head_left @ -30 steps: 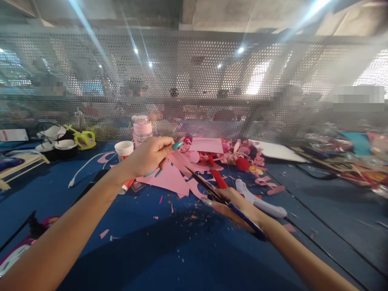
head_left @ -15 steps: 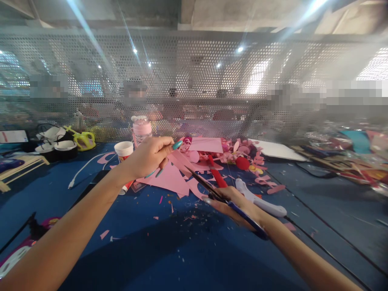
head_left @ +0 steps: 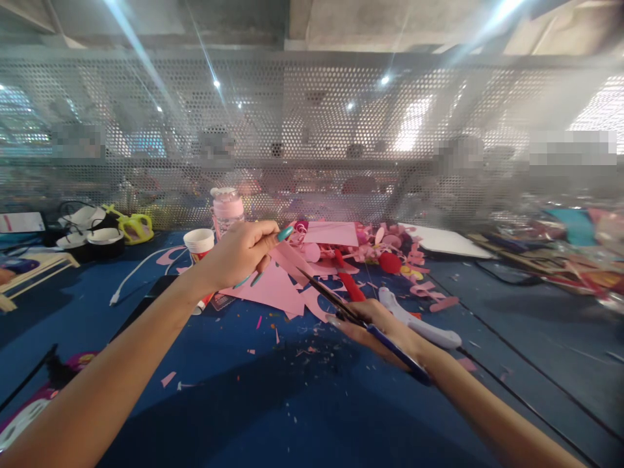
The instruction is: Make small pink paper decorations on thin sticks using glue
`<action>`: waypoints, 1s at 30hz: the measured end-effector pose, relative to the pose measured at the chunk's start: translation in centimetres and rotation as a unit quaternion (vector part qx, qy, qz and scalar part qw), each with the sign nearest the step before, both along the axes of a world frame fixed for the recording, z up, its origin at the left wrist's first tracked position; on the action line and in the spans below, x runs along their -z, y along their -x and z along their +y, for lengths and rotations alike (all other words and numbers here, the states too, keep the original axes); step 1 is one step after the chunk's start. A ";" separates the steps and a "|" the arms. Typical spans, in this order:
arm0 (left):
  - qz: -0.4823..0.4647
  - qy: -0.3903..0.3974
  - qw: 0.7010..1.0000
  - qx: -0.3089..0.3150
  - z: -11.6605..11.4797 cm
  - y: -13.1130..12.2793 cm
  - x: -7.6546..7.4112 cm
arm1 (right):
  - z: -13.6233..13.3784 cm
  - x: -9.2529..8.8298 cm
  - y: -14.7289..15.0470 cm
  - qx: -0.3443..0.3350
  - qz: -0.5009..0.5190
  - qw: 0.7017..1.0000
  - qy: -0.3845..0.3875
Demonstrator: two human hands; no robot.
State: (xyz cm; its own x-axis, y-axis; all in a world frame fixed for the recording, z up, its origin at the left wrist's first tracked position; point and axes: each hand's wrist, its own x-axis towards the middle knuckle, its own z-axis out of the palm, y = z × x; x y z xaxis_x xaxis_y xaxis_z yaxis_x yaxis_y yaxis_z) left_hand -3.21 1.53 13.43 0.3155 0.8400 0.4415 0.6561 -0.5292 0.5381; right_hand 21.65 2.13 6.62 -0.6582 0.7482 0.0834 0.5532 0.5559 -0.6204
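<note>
Head view: cup [head_left: 199, 246], contents hidden, stands beyond left hand [head_left: 242, 253].

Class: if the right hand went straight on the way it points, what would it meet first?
Led by the scissors, the right hand would probably meet the pink strip held by the left hand; in view they overlap, but depth leaves contact unclear.

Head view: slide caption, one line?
Left hand pinches a pink strip; right hand holds scissors pointed toward it.
</note>
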 end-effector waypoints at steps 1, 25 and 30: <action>-0.001 0.002 1.000 0.001 0.0 0.0 0.0 | 0.0 0.0 0.0 -0.002 0.001 1.000 0.010; -0.015 0.011 1.000 -0.013 -0.1 -0.1 0.0 | 0.6 0.9 -0.1 0.012 0.019 1.000 0.008; -0.021 0.013 1.000 -0.014 -0.1 -0.2 0.0 | 0.9 1.3 -0.2 0.005 0.028 1.000 0.006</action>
State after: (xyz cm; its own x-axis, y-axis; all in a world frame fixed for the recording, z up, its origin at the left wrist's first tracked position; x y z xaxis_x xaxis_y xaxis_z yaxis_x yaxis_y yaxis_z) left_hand -3.00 1.46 13.45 0.2735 0.8593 0.4323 0.6464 -0.4970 0.5789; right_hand 21.88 3.00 5.36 -0.6447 0.7564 0.1106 0.5233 0.5422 -0.6574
